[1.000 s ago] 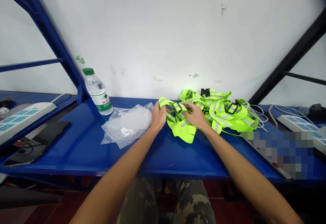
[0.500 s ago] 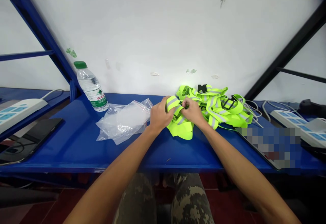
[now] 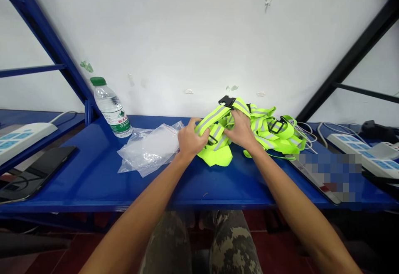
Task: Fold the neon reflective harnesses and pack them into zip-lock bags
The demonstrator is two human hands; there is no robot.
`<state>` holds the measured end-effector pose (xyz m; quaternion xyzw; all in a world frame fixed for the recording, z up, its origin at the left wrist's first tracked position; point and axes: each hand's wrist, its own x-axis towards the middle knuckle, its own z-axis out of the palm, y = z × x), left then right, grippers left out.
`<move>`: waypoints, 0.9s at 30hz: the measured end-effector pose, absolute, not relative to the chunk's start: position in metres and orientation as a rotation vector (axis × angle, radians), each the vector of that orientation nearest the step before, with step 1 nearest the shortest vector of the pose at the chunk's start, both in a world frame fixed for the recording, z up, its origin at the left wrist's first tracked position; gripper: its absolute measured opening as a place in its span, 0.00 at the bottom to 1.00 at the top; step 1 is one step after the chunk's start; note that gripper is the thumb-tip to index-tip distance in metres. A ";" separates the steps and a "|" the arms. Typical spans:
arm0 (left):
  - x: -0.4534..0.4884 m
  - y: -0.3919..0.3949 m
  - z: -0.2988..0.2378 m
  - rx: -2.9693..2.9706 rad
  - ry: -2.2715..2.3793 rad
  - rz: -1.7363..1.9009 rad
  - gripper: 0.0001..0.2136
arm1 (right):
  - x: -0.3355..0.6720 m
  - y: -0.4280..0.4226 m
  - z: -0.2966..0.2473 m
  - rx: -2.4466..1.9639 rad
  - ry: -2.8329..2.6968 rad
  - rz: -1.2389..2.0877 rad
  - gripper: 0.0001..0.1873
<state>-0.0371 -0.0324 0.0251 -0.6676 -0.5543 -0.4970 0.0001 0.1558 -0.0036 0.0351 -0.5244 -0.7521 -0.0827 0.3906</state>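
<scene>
A neon yellow reflective strap [image 3: 213,118] with a grey stripe runs between my hands in the head view. My left hand [image 3: 190,139] is closed around its left end. At its right end, my right hand [image 3: 242,130] grips the strap just below a black buckle [image 3: 227,101]. Under and beside the hands, more yellow webbing hangs to the desk, with a wide yellow piece [image 3: 215,156] lying in front. To the right lies a tangled heap of the same reflective straps [image 3: 274,130], with black buckles among them. Fingertips of the right hand are partly hidden behind the strap.
Left of my hands lie clear plastic bags [image 3: 149,151] on the blue desk [image 3: 149,191]. Behind them stands a water bottle [image 3: 112,110]. A dark tablet [image 3: 37,174] and a power strip [image 3: 26,137] are far left; another power strip [image 3: 363,153] and cables are right.
My right hand has moved up and slightly right, lifting a strap section with its black buckle. The strap is now stretched between both hands. My left hand has shifted slightly left.
</scene>
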 end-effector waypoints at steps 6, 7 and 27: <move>-0.038 -0.032 0.024 -2.279 -1.569 -1.401 0.16 | 0.166 -0.002 0.057 -1.378 -1.890 -0.423 0.35; -0.039 -0.031 0.024 -2.285 -1.551 -1.389 0.15 | 0.168 -0.002 0.062 -1.367 -1.898 -0.431 0.34; -0.038 -0.006 0.026 -2.010 -1.866 -2.206 0.16 | 0.173 -0.028 0.097 -1.280 -1.955 -0.363 0.28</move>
